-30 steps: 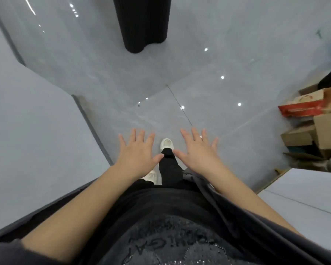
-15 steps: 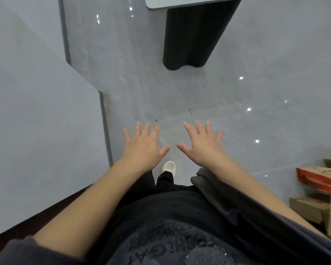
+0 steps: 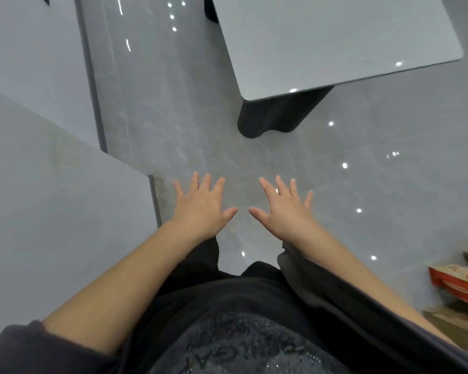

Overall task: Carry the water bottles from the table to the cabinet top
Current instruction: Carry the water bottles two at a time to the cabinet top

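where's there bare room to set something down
The grey tabletop shows bare from its near edge, above the black ribbed base. The tiled floor between that base and the left hand and right hand is free. Crowded at right: red carton and cardboard boxes.

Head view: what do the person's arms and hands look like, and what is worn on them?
The left hand and right hand are bare: no gloves, rings or watch show. Both forearms are uncovered. A dark sleeve is pushed up the left arm; dark jacket cloth hangs beside the right.
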`<state>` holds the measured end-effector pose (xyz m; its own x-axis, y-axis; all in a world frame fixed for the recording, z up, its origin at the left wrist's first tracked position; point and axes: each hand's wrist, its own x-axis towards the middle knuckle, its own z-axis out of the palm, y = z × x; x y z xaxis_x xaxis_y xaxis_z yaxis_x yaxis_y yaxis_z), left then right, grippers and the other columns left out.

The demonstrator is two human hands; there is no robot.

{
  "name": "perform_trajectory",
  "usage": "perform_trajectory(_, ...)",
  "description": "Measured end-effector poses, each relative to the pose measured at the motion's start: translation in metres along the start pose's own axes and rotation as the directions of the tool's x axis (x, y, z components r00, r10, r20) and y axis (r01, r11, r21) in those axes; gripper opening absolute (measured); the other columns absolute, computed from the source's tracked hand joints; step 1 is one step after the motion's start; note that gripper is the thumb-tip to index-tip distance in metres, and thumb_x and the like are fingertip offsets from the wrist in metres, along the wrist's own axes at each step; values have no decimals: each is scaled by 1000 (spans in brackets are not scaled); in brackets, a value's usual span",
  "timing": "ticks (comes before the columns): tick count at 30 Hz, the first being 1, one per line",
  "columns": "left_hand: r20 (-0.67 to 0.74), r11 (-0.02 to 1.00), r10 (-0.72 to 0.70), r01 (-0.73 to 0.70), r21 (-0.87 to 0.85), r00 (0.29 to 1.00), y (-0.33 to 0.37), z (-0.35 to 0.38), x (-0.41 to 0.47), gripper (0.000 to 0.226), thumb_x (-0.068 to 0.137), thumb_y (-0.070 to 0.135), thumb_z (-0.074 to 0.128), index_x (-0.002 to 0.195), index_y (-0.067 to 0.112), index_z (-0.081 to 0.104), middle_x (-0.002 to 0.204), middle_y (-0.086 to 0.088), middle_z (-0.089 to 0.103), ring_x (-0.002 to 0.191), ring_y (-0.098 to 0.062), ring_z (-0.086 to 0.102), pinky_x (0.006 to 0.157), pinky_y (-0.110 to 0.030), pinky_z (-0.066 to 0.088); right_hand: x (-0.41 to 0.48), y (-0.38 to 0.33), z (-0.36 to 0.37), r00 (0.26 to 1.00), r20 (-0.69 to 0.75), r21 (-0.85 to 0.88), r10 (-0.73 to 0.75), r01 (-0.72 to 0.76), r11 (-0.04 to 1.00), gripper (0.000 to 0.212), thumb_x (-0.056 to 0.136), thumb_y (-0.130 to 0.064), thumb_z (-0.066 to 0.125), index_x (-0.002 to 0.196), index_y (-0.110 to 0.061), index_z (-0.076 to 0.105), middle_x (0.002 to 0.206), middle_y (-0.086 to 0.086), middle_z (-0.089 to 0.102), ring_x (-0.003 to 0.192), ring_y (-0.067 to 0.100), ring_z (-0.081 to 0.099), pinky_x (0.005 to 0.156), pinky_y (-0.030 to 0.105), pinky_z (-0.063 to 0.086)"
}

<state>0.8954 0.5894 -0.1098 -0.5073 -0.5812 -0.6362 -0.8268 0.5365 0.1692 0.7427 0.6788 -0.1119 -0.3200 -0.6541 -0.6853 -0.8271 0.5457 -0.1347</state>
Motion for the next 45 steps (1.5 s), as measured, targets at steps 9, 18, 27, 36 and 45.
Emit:
perform_trajectory(9, 27, 1000, 3, -3, -6, 1000, -65, -73, 61, 76, 94, 63, 32, 154, 23, 7, 162, -10, 7, 149, -32, -2, 115, -63, 3, 70, -77, -60, 1000, 7, 25, -12, 12, 1000, 76, 96, -62, 37, 156, -36, -1, 165, 5, -6, 150, 33, -13, 116, 63, -6)
perform_trajectory(18, 6, 998, -64, 64, -9, 998, -117, -154, 154, 78, 94, 65, 30, 155, 25, 4, 163, -8, 5, 149, -31, -4, 115, -63, 1, 176, -128, -131, 997, -24, 10, -75, 75, 997, 75, 96, -63, 34, 156, -34, -1, 165, 5, -7, 150, 34, -14, 115, 65, -5)
perform_trajectory(27, 5, 996, -86, 86, 15, 996, -179, -270, 270, 77, 94, 65, 28, 155, 25, 3, 163, -8, 4, 150, -30, -4, 115, -63, 0, 301, -190, -245, 995, -39, -6, -97, 97, 995, 76, 96, -61, 36, 156, -32, 0, 165, 7, -6, 150, 35, -12, 115, 65, -3)
perform_trajectory(36, 102, 997, -48, 54, -64, 994, -247, -347, 363, 77, 94, 65, 29, 155, 26, 2, 163, -8, 2, 149, -30, -6, 116, -60, -1, 396, -249, -321, 1000, 24, -16, -14, 14, 1000, 75, 96, -61, 36, 156, -33, 0, 165, 7, -5, 150, 34, -11, 115, 63, -3)
perform_trajectory(45, 105, 967, 211, -224, 123, 972, -307, -475, 484, 77, 94, 64, 30, 155, 24, 5, 163, -9, 6, 149, -32, -3, 116, -62, 1, 483, -305, -397, 965, -16, 272, 260, -246, 930, 75, 97, -59, 37, 156, -33, -1, 165, 5, -5, 151, 33, -9, 115, 62, -3)
